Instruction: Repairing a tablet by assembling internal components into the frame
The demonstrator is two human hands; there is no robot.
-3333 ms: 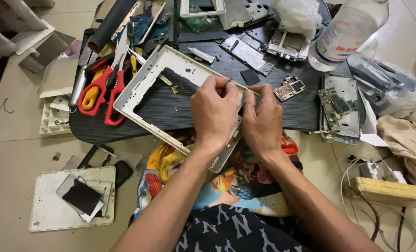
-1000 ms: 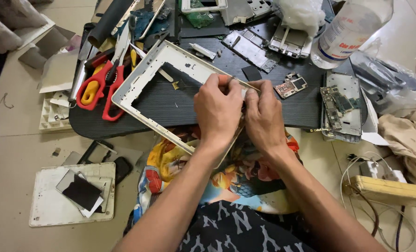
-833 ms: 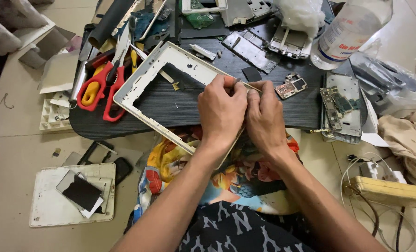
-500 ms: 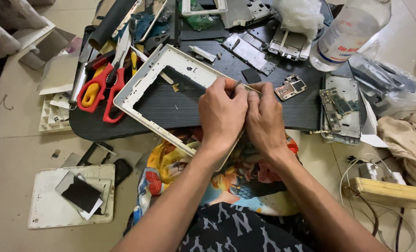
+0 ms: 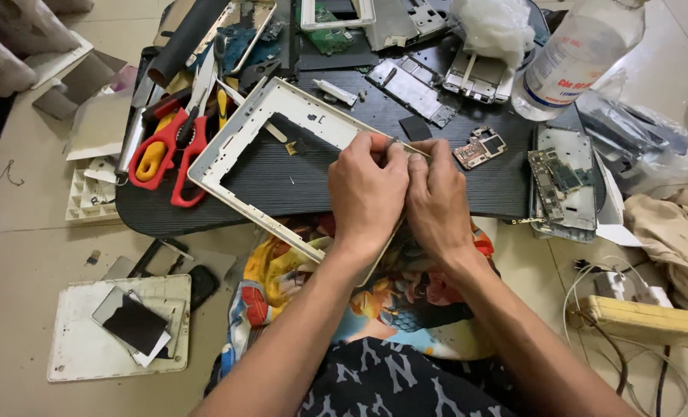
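White tablet frame (image 5: 236, 139) lies tilted on the black desk (image 5: 298, 185), near edge propped over the lap so both hands meet at its right rail: left hand (image 5: 367, 193) pinches the rail to steady it, right hand (image 5: 437, 197) grip closed on a thin tool (image 5: 410, 148), red scissors (image 5: 166, 158) beside.

A dark ribbed board (image 5: 467, 193) on the tiled floor (image 5: 20, 255) carries a white tablet frame (image 5: 244, 127), with red-handled scissors (image 5: 166, 154) left of the frame.
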